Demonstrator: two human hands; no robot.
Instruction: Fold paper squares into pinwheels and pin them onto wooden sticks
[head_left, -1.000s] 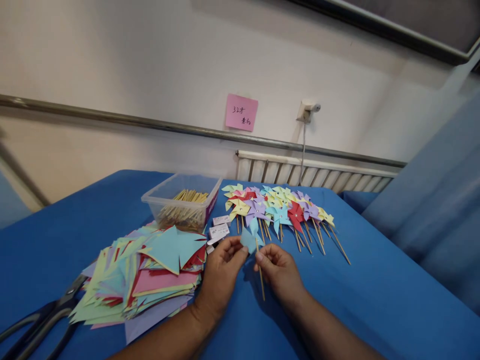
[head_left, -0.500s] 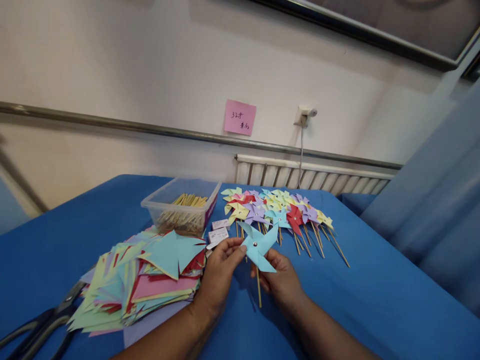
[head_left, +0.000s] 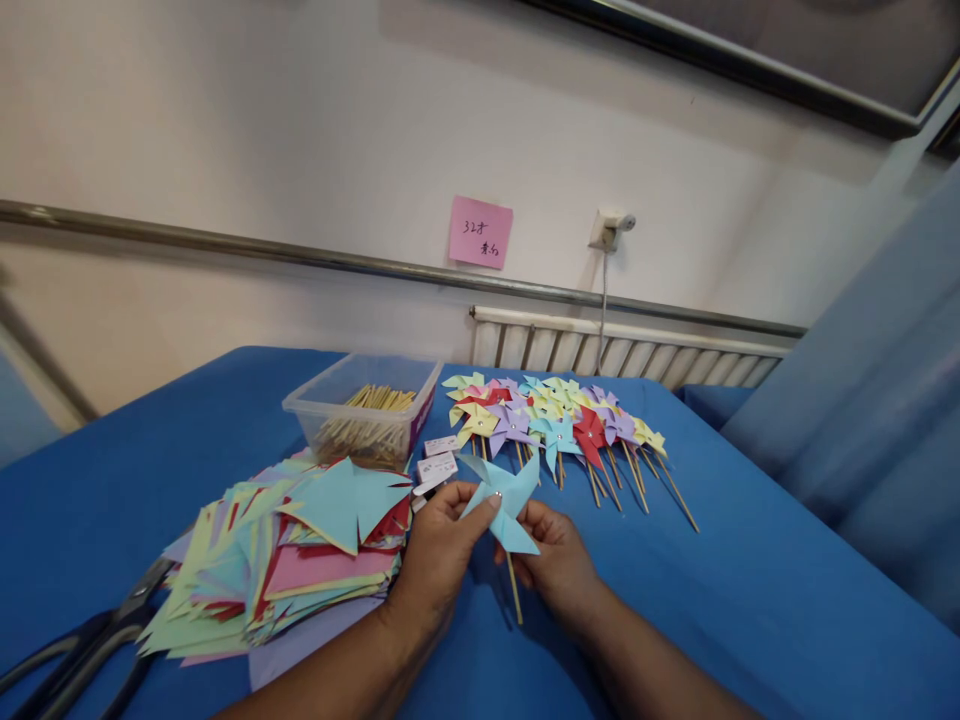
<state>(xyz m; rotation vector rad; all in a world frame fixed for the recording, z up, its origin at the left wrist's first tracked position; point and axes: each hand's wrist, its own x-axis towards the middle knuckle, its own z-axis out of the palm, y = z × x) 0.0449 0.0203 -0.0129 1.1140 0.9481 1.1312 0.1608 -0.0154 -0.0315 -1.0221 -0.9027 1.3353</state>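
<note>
A light blue paper pinwheel (head_left: 511,498) on a thin wooden stick is between my two hands, above the blue tabletop (head_left: 720,620). My left hand (head_left: 448,530) is closed on it from the left, the thumb lying beside the silver pin at its centre. From the right, my right hand (head_left: 553,550) grips behind the paper blades near the stick, its fingertips partly hidden. The stick's lower end points down toward me. Left of my hands lies a thick pile of cut coloured paper (head_left: 330,575), a blue sheet on top.
A clear plastic box (head_left: 307,408) of wooden sticks stands behind the paper. Small white boxes (head_left: 436,468) lie beside it. Several finished pinwheels (head_left: 589,435) are heaped at the back right. Large dark-handled scissors (head_left: 112,630) rest at the far left.
The pinwheel has shifted slightly left and down, and its stick now slants more. My left thumb has moved onto the centre by the pin.
</note>
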